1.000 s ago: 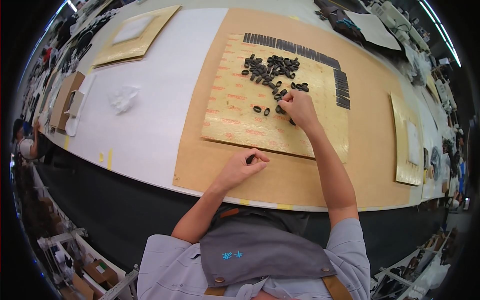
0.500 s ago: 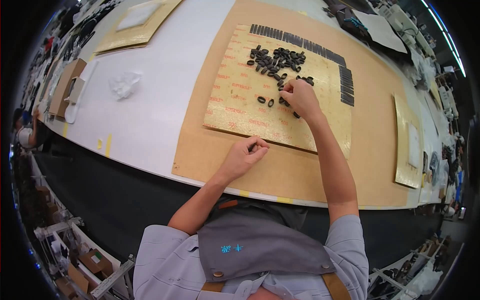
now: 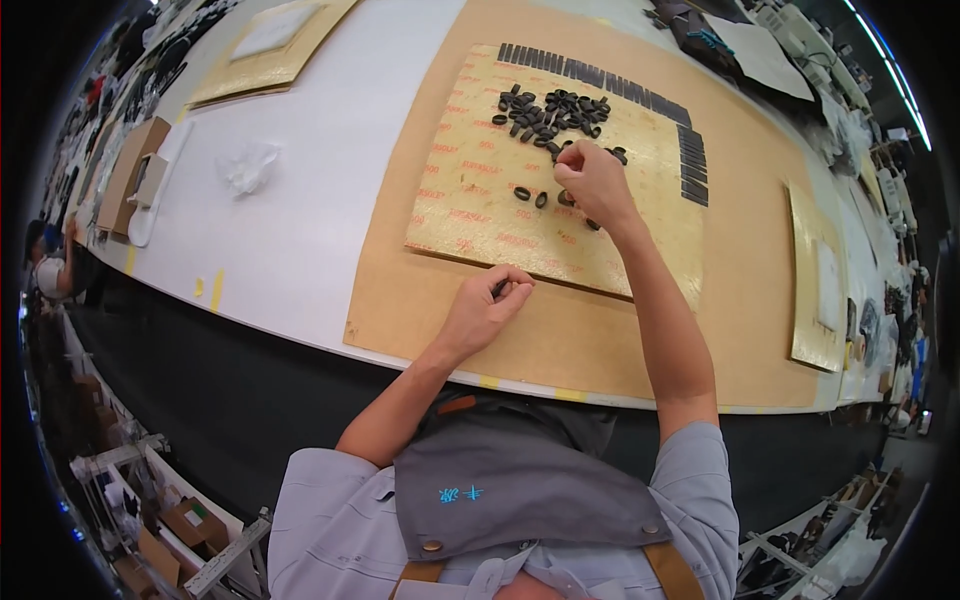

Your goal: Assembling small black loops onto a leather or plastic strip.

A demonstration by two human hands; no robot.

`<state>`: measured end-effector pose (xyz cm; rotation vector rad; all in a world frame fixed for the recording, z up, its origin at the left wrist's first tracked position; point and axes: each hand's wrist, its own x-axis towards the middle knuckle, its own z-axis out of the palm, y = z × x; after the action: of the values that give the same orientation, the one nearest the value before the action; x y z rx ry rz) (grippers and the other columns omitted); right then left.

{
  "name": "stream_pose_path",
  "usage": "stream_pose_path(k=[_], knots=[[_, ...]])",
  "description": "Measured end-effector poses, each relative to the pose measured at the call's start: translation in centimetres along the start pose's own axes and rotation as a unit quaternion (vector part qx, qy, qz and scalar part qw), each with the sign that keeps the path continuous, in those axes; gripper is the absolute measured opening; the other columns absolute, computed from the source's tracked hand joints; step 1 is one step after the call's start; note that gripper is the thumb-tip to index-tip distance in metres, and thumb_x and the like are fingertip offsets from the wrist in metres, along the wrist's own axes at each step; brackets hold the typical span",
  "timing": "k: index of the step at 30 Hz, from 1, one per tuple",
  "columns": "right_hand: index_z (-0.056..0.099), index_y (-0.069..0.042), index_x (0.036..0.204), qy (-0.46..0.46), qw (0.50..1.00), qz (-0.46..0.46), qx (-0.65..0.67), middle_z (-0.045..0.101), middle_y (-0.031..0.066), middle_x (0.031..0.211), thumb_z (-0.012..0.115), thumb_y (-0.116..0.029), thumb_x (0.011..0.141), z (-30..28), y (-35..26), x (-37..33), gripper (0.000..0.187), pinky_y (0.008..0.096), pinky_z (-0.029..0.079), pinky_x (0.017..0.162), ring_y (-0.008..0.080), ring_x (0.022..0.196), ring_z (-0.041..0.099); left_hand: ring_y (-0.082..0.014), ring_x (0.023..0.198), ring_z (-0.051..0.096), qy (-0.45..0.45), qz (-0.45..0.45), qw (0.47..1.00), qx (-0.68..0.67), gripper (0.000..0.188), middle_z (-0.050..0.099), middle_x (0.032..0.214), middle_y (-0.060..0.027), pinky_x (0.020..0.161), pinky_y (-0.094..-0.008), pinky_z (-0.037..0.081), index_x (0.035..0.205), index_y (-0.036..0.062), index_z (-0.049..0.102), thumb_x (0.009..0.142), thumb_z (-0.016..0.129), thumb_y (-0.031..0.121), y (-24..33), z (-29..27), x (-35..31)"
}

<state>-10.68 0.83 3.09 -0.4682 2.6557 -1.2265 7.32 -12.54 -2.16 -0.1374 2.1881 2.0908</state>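
My right hand (image 3: 597,187) is over the middle of a yellowish board (image 3: 465,190) with red print. Its thumb and fingertips are pinched together; whatever is between them is hidden. Beyond it lies a loose heap of small black oval loops (image 3: 563,106). Two separate loops (image 3: 541,200) are to the left of the hand, and a few more lie partly under it. My left hand (image 3: 485,312) is closed at the board's near edge, with a small black piece (image 3: 499,289) showing between the fingers. Flat black strips (image 3: 585,72) are lined up along the board's far and right edges.
Beneath the board is a brown sheet (image 3: 400,300) on a white table (image 3: 290,240). Crumpled clear plastic (image 3: 248,168) and a cardboard box (image 3: 140,170) lie to the left. Other boards (image 3: 815,280) are at the right and far left. Another person (image 3: 52,270) is at the far left edge.
My right hand has shifted slightly away from me and left, toward the heap of loops. The left hand stays closed in nearly the same place.
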Motion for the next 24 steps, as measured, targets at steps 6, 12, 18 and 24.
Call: stream_pose_path(k=[6, 12, 18, 24], knots=[[0.058, 0.002, 0.099, -0.218, 0.816, 0.111, 0.524, 0.06, 0.0065, 0.081, 0.056, -0.007, 0.087, -0.6, 1.3, -8.1, 0.015, 0.0264, 0.055, 0.062, 0.0123, 0.069, 0.062, 0.0001, 0.061, 0.032, 0.034, 0.063, 0.991, -0.116, 0.018, 0.036, 0.068, 0.0096, 0.054, -0.0166, 0.028, 0.102, 0.0022, 0.06, 0.085, 0.063, 0.006, 1.3, 0.1, 0.2], [0.057, 0.002, 0.099, -0.24, 0.746, 0.14, 0.605, 0.061, 0.0063, 0.083, 0.058, -0.004, 0.085, 2.1, 2.6, -12.0, 0.016, 0.0274, 0.055, 0.068, 0.0136, 0.073, 0.063, -0.0001, 0.059, 0.031, 0.009, 0.061, 0.993, -0.102, 0.022, 0.036, 0.066, 0.0092, 0.052, -0.0165, 0.025, 0.104, 0.003, 0.06, 0.083, 0.066, 0.005, 1.2, 0.3, 0.2], [0.056, 0.001, 0.1, -0.235, 0.74, 0.136, 0.615, 0.062, 0.0069, 0.085, 0.061, -0.002, 0.083, 2.4, 3.3, -12.6, 0.018, 0.0271, 0.054, 0.07, 0.0135, 0.075, 0.063, -0.0003, 0.058, 0.031, -0.004, 0.056, 0.995, -0.078, 0.023, 0.037, 0.066, 0.0093, 0.052, -0.0167, 0.024, 0.102, 0.0026, 0.06, 0.08, 0.068, 0.003, 0.5, 0.2, -0.1], [0.058, 0.002, 0.101, -0.231, 0.736, 0.134, 0.622, 0.064, 0.0088, 0.085, 0.061, -0.003, 0.084, 2.4, 3.4, -12.9, 0.018, 0.0254, 0.053, 0.07, 0.0142, 0.076, 0.064, 0.0003, 0.056, 0.029, -0.01, 0.067, 0.994, -0.086, 0.021, 0.036, 0.063, 0.0095, 0.05, -0.0172, 0.024, 0.092, 0.0033, 0.059, 0.076, 0.072, 0.002, 1.4, 0.3, -0.9]])
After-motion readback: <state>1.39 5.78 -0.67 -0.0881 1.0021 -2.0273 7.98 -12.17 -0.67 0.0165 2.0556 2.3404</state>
